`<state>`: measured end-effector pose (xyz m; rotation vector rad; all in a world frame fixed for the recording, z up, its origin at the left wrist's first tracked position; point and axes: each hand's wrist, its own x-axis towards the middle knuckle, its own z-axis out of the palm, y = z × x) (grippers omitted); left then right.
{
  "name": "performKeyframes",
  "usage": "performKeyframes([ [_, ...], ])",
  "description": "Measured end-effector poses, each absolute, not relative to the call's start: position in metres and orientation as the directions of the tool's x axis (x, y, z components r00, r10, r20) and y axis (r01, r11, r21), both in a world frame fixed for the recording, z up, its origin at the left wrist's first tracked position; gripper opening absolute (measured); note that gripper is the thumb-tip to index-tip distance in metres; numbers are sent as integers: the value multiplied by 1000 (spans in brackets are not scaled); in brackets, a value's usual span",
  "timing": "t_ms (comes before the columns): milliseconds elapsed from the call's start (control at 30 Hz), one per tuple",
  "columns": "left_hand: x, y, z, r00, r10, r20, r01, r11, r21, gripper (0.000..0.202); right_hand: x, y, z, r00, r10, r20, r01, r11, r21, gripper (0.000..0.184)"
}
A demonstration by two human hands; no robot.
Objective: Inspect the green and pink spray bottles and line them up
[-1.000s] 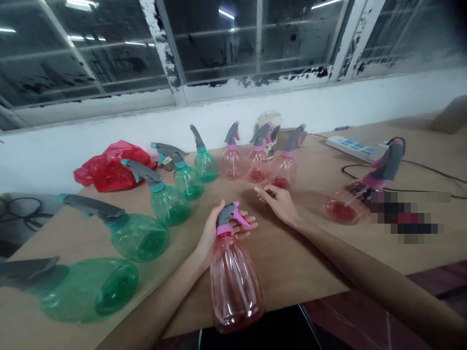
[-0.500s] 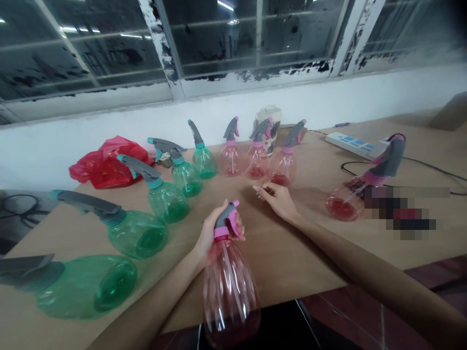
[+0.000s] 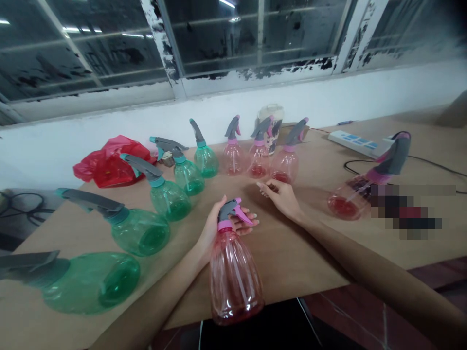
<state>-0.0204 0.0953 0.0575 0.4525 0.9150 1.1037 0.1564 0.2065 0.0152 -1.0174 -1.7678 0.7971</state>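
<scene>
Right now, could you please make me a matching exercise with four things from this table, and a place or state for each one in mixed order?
Things:
1. red plastic bag
2. power strip
3. pink spray bottle
4. right hand

Places or states:
A. empty, near the standing pink bottles
B. held at the neck by the left hand
C. back left, by the wall
D. white, at the back right

Pairs: 1-C, 2-D, 3-B, 4-A.

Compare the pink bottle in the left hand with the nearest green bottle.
The pink bottle has a pink body and trigger; the green bottle has a green body. The pink bottle is gripped at its neck by the left hand; the green bottle rests untouched on the table. Both have grey spray heads.
</scene>
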Motion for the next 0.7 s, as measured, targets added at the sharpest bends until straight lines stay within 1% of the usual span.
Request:
performKeyframes([
  [200, -21, 96, 57, 129, 907, -401, -583, 396, 709, 54, 157, 205, 17, -250, 889, 384, 278, 446, -851, 37],
  [267, -20, 94, 57, 98, 914, -393, -568, 376, 733, 51, 156, 205, 17, -250, 891, 379, 278, 441, -853, 36],
  [400, -22, 92, 61, -21, 955, -296, -539, 239, 808, 37, 156, 206, 15, -243, 902, 357, 298, 419, -858, 36],
  [467, -24, 93, 63, -12, 965, -260, -551, 211, 808, 38, 156, 206, 14, -245, 903, 353, 294, 417, -860, 37],
  [533, -28, 96, 63, 39, 957, -286, -552, 259, 792, 42, 156, 207, 13, -250, 900, 357, 290, 421, -859, 36],
  [600, -31, 99, 61, 76, 936, -343, -557, 325, 764, 49, 156, 207, 13, -249, 898, 363, 292, 427, -856, 36],
  [700, -33, 103, 58, 66, 917, -394, -583, 356, 731, 52, 157, 208, 12, -244, 897, 369, 293, 431, -853, 37],
])
